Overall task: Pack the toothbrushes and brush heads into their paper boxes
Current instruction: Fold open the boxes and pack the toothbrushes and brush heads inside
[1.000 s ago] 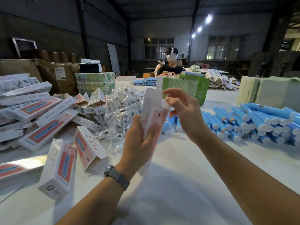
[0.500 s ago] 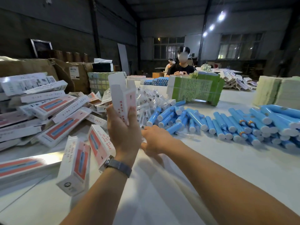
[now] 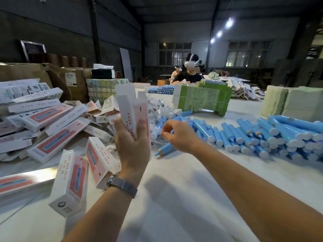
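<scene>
Pink-and-white paper toothbrush box [image 3: 133, 110], top flaps open, held upright in the left hand [image 3: 132, 145] above the white table [image 3: 183, 198].

The left hand's fingers curl round the box's lower half; the right hand [image 3: 178, 135] hovers with fingers curled over a loose blue plastic toothbrush handle [image 3: 165, 148], and whether it pinches anything I cannot tell. Risks, as I judge them: the thin box could crush under the grip, or the round handle could roll off among the pile of blue handles [image 3: 262, 135] just beside it. A heap of clear-bagged brush heads [image 3: 157, 110] lies behind the box, packed boxes [image 3: 52, 124] crowd the left, and a green bundle of leaflets [image 3: 202, 98] stands beyond.
</scene>
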A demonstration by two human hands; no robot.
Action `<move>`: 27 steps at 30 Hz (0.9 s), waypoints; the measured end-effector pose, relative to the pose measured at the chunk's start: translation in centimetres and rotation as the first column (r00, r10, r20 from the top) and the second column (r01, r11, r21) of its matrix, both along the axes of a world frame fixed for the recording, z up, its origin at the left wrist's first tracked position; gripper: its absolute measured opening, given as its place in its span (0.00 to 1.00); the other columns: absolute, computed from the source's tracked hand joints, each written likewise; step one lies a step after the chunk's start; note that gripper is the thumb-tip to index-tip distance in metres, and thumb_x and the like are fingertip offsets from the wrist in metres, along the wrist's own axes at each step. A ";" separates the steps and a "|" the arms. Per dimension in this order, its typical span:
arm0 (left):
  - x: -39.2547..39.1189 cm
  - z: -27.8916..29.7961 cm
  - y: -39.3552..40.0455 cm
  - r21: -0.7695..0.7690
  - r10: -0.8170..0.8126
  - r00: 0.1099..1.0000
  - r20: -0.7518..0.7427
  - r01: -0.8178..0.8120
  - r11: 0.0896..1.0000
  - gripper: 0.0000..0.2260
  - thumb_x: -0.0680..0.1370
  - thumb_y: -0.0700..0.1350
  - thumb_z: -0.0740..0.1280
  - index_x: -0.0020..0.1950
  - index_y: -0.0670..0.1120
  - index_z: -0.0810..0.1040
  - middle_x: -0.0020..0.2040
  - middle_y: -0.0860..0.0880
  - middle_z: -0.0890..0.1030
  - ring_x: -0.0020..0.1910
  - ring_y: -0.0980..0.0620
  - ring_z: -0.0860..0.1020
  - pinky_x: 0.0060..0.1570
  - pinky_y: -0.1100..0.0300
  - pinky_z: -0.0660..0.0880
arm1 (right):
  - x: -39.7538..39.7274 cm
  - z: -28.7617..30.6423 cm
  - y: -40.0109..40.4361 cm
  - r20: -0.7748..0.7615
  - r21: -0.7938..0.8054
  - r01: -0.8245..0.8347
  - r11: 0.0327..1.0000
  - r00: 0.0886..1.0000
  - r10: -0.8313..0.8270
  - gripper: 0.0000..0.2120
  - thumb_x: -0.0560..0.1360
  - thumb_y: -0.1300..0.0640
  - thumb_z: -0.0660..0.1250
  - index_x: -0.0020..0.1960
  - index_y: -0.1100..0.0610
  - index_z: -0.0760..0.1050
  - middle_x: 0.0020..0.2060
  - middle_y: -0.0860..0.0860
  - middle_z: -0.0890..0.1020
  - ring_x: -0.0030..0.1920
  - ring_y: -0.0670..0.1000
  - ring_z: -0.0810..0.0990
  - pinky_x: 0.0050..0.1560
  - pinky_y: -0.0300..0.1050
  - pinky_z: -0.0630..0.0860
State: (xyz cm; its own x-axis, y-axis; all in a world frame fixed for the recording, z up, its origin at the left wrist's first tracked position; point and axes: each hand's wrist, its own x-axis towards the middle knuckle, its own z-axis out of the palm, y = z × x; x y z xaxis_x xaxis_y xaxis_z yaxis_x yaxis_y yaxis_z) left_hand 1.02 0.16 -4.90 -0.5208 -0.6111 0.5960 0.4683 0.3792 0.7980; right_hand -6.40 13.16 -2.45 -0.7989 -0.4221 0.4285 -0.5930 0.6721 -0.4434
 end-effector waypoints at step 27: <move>3.2 -2.2 5.4 -0.297 -0.529 0.843 0.096 0.532 0.793 0.11 0.76 0.59 0.63 0.49 0.52 0.68 0.40 0.55 0.75 0.38 0.46 0.75 0.40 0.39 0.75 | 8.6 5.9 7.1 -0.490 -0.509 -0.318 0.800 0.871 0.035 0.14 0.74 0.59 0.73 0.52 0.49 0.69 0.34 0.40 0.79 0.33 0.38 0.78 0.30 0.28 0.69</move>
